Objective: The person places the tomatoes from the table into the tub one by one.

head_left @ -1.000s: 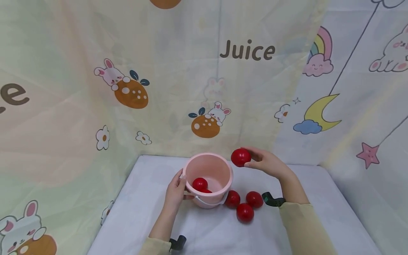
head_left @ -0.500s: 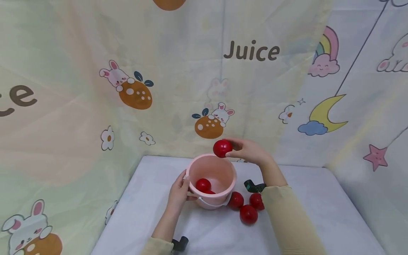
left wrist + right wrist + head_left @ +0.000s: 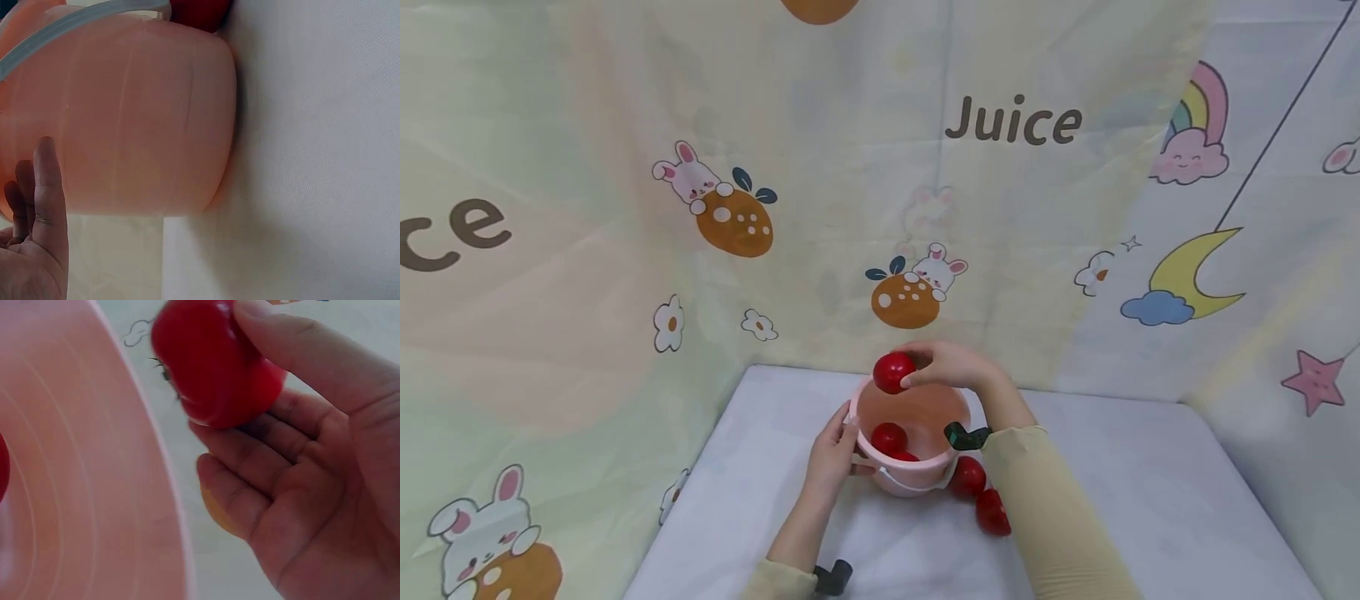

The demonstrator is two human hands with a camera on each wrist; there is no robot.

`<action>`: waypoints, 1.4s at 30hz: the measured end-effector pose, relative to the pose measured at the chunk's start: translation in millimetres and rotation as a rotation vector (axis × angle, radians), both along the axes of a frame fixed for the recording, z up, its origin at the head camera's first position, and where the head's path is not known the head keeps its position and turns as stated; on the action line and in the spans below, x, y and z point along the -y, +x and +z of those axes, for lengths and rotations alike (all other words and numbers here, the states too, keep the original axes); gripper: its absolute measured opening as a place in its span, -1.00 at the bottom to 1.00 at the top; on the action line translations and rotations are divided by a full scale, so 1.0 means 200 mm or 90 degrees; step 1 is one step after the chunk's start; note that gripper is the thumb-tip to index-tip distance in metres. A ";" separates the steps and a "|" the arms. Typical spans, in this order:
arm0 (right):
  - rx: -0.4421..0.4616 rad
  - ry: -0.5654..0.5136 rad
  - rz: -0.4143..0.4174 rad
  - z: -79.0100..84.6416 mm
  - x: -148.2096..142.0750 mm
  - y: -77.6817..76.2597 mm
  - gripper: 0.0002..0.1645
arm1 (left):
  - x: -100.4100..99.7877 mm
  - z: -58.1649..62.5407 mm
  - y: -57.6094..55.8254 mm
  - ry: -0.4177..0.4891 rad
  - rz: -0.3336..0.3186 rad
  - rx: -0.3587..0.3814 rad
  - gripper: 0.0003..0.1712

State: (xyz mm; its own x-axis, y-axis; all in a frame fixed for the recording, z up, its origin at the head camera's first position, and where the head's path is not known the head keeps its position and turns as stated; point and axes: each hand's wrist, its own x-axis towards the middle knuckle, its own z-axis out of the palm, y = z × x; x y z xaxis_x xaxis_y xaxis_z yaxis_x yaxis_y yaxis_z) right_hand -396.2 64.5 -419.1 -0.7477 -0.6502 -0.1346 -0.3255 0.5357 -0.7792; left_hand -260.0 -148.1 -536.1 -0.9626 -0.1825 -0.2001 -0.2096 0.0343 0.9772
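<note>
A pink bucket (image 3: 910,483) with a white handle stands on the table, and two tomatoes, one of them (image 3: 889,437) more visible, lie inside it. My left hand (image 3: 831,458) holds the bucket's left side near the rim; in the left wrist view its straight fingers (image 3: 47,187) lie along the wall. Over the bucket's far rim, my right hand (image 3: 951,367) pinches another tomato (image 3: 893,372) between thumb and fingers. Its green stem end shows in the right wrist view, where the tomato (image 3: 212,369) is beside the bucket's rim (image 3: 156,444).
To the right of the bucket, a tomato (image 3: 967,477) lies close against its base. Nearer me is another tomato (image 3: 992,512), partly covered by the right sleeve (image 3: 1045,500). The white-covered table (image 3: 1150,483) meets printed cloth walls (image 3: 805,250) at the back and sides.
My right hand has carried its tomato leftward from beside the bucket to above its far rim. The right sleeve now covers one loose tomato. The left hand keeps its hold; the head view has shifted slightly.
</note>
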 end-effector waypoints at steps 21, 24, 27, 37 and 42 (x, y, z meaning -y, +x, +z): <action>0.130 0.087 0.043 -0.28 0.18 -0.02 -0.43 | -0.01 0.00 0.00 -0.004 -0.006 -0.008 -0.37; 0.133 0.093 0.039 -0.30 0.18 -0.04 -0.45 | -0.01 0.00 0.00 -0.001 -0.004 -0.012 -0.39; 0.135 0.099 0.035 -0.33 0.17 -0.05 -0.48 | 0.00 0.00 0.00 0.000 -0.004 -0.013 -0.39; 0.164 0.125 -0.004 -0.34 0.18 -0.05 -0.50 | 0.00 0.00 0.00 0.000 -0.003 -0.010 -0.39; 0.168 0.108 -0.013 -0.30 0.17 -0.04 -0.47 | 0.00 0.00 0.00 0.001 0.002 -0.010 -0.40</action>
